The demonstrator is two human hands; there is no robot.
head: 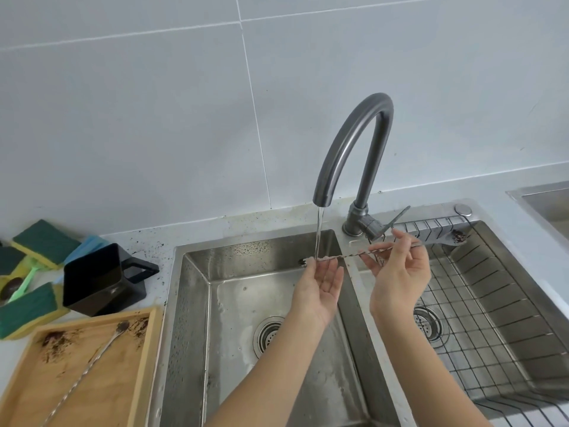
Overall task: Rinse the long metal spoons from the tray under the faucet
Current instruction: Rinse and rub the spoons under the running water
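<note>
A long twisted metal spoon point(348, 256) lies level under the running faucet point(354, 143), its dirty bowl point(458, 236) out to the right over the rack. My right hand point(400, 269) pinches its stem. My left hand point(323, 277), palm up with fingers apart, touches the spoon's left end where the water stream point(318, 232) falls. A second long spoon point(89, 368), its bowl dirty, lies slanted on the wooden tray point(144, 359) at the lower left.
The left sink basin point(197, 303) is wet, with a drain point(268, 334). A wire rack point(480, 318) fills the right basin. A black square cup point(95, 278) and green sponges point(27, 306) sit on the counter left of the sink. Dark specks dot the counter.
</note>
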